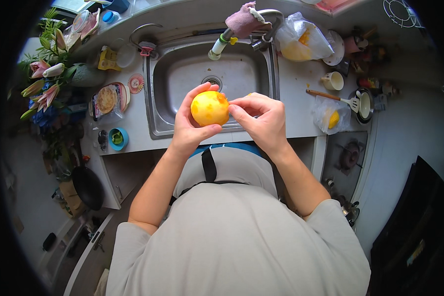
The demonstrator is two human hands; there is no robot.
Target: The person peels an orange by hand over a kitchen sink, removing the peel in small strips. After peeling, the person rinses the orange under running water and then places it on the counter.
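A round orange-yellow citrus fruit (208, 109), partly peeled and with darker orange patches, rests in my left hand (191, 127), whose fingers and thumb curl around it. At the fruit's right side, my right hand (263, 118) has its thumb and index finger pinched together against the surface. A small orange bit shows by the back of the right fingers; whether the fingertips pinch a piece of peel is too small to tell. Both hands are above the front edge of a stainless steel sink (185, 70).
A faucet (219, 46) with a pink cloth overhangs the sink. To the right lie a plastic bag with orange peels (299, 40), a slotted spatula (323, 95), a mug (333, 80) and a bagged yellow fruit (333, 119). A blue bowl (118, 139) and packaged flatbread (106, 100) stand left.
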